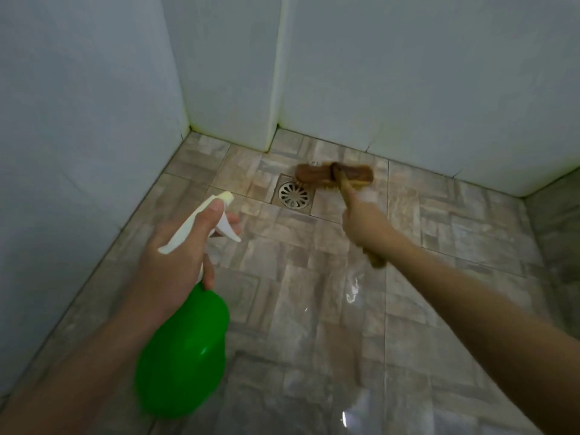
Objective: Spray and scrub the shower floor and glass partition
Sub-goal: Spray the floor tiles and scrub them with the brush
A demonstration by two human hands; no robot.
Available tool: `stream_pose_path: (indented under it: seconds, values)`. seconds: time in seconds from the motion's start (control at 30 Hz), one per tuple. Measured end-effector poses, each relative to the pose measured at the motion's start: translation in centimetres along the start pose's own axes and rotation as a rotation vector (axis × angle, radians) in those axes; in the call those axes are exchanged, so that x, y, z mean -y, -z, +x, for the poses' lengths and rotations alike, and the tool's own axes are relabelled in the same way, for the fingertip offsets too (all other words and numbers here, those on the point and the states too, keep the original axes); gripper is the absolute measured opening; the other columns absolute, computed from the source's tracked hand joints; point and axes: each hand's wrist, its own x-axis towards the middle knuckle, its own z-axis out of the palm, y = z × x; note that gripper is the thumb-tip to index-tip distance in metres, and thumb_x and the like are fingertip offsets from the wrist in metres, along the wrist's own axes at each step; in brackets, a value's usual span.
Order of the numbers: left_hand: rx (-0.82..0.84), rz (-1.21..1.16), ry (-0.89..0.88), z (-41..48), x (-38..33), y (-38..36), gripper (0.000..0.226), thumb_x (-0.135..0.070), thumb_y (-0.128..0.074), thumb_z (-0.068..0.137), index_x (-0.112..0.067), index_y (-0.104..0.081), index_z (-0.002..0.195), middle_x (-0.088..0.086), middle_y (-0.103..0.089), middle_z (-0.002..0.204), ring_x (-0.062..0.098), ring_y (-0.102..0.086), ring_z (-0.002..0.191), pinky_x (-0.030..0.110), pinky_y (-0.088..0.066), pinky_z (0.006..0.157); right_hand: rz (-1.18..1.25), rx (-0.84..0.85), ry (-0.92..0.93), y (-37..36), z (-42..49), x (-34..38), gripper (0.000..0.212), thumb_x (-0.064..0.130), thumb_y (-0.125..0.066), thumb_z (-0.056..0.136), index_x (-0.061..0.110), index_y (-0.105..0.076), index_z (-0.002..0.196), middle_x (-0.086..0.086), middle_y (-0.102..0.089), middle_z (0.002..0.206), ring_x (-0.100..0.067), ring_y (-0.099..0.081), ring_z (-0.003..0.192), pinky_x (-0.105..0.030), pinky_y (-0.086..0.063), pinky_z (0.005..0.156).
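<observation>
- Spray bottle point(185, 346): green translucent plastic, bulbous body, white plastic trigger head. It sits in the lower left of the frame, held clear of the floor and tilted, with the nozzle pointing toward the upper middle.
- Left hand point(179, 246): wrapped round the neck of the spray bottle. The thumb lies along the top of the white head, fingertips show just past the trigger, and one finger curls down against the neck above the green body.
- Scrub brush point(335, 174): brown wooden block head with pale bristles and a straight wooden handle. It lies centre, slightly above the middle of the frame, and is blurred. The bristles are down on the shower floor point(314, 293), just right of the drain point(294, 194) and near the foot of the back wall.
- Right hand point(361, 218): fingers closed tight round the brush handle at mid-length, with the handle's butt end sticking out below the hand toward the lower right.
- Shower floor: grey-beige stone-pattern tiles filling the lower half of the frame, with a wet sheen and bright reflections in the centre and at the bottom.
- Drain: round slotted metal grate in a square frame, set into the floor at centre.
- Walls point(78, 120): pale blue-white panels at left, back and right, with a projecting corner column point(232, 73) in the upper middle. Yellowish staining runs along the corner joints.
</observation>
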Motion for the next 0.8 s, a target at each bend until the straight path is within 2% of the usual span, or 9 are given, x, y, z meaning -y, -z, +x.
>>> stream_pose_path:
  seconds: [0.07, 0.13, 0.27, 0.33, 0.47, 0.53, 0.67, 0.73, 0.8]
  values:
    - [-0.043, 0.000, 0.005, 0.0, 0.3, 0.8, 0.053, -0.087, -0.049, 0.063, -0.050, -0.077, 0.090, 0.025, -0.073, 0.105, 0.023, -0.051, 0.046, 0.041, -0.045, 0.062, 0.022, -0.007, -0.027, 1.6, 4.2, 2.8, 0.081, 0.001, -0.033, 0.095, 0.044, 0.008, 0.150, -0.022, -0.057, 0.106, -0.027, -0.056, 0.053, -0.029, -0.046, 0.038]
    - [-0.076, -0.002, 0.020, 0.2, 0.4, 1.5, 0.061, -0.086, -0.051, 0.060, -0.041, -0.079, 0.090, 0.021, -0.074, 0.101, 0.019, -0.051, 0.042, 0.039, -0.045, 0.059, 0.018, -0.011, -0.060, 1.6, 5.7, 4.9, 0.085, -0.001, -0.036, 0.093, 0.039, 0.011, 0.151, -0.021, -0.060, 0.091, -0.026, -0.054, 0.048, -0.020, -0.037, 0.030]
    - [-0.031, -0.001, -0.012, 0.4, 0.7, 2.6, 0.046, -0.083, -0.049, 0.070, -0.050, -0.077, 0.087, 0.013, -0.077, 0.099, 0.024, -0.057, 0.049, 0.042, -0.049, 0.058, 0.173, -0.039, -0.033, -3.4, -2.1, 5.8, 0.085, 0.000, -0.035, 0.094, 0.045, 0.012, 0.148, -0.009, -0.056, 0.079, -0.022, -0.058, 0.056, -0.033, -0.049, 0.041]
    - [-0.031, 0.001, -0.007, 0.1, 0.7, 3.3, 0.043, -0.083, -0.051, 0.076, -0.049, -0.077, 0.085, 0.012, -0.077, 0.097, 0.021, -0.056, 0.047, 0.038, -0.049, 0.057, 0.132, -0.014, -0.035, -5.1, -4.8, 5.6, 0.083, 0.004, -0.037, 0.095, 0.046, 0.011, 0.148, -0.007, -0.059, 0.078, -0.020, -0.059, 0.057, -0.032, -0.046, 0.039]
    - [-0.022, -0.019, -0.039, -0.9, 0.6, 4.5, 0.031, -0.067, -0.047, 0.086, -0.055, -0.075, 0.080, -0.005, -0.078, 0.098, 0.015, -0.051, 0.041, 0.028, -0.044, 0.052, 0.140, -0.061, -0.057, -2.8, 2.1, 8.0, 0.086, -0.003, -0.033, 0.093, 0.046, 0.009, 0.149, -0.016, -0.058, 0.103, -0.026, -0.059, 0.057, -0.027, -0.043, 0.034]
    - [-0.040, -0.035, -0.037, -1.2, 0.9, 5.4, 0.030, -0.063, -0.049, 0.090, -0.054, -0.075, 0.080, -0.011, -0.078, 0.100, 0.015, -0.050, 0.041, 0.027, -0.043, 0.050, 0.161, -0.050, -0.048, -1.7, 3.7, 9.2, 0.089, -0.007, -0.032, 0.090, 0.048, 0.010, 0.148, -0.020, -0.057, 0.105, -0.030, -0.059, 0.058, -0.029, -0.043, 0.033]
    - [-0.091, -0.101, -0.012, -1.4, 1.4, 7.6, 0.029, -0.067, -0.055, 0.085, -0.051, -0.078, 0.087, -0.005, -0.074, 0.117, 0.020, -0.049, 0.040, 0.026, -0.044, 0.044, 0.071, -0.070, 0.099, -7.1, -4.3, 5.1, 0.080, 0.005, -0.035, 0.097, 0.051, 0.006, 0.147, -0.011, -0.061, 0.075, -0.022, -0.056, 0.054, -0.039, -0.052, 0.048]
    - [-0.112, -0.100, -0.026, -1.9, 1.5, 8.6, 0.030, -0.065, -0.051, 0.083, -0.050, -0.077, 0.089, -0.005, -0.076, 0.114, 0.020, -0.049, 0.040, 0.025, -0.043, 0.044, 0.126, 0.007, 0.118, -7.9, -7.6, 2.3, 0.070, 0.015, -0.036, 0.101, 0.057, 0.001, 0.143, -0.006, -0.059, 0.075, -0.018, -0.058, 0.059, -0.034, -0.054, 0.055]
    - [-0.113, -0.063, -0.056, -2.8, 1.6, 9.5, 0.031, -0.064, -0.049, 0.085, -0.049, -0.076, 0.092, -0.009, -0.076, 0.111, 0.020, -0.050, 0.041, 0.026, -0.043, 0.045, 0.129, 0.014, 0.178, -6.3, -6.7, 1.1, 0.062, 0.022, -0.041, 0.101, 0.050, -0.009, 0.146, -0.005, -0.060, 0.081, -0.016, -0.058, 0.061, -0.029, -0.050, 0.056]
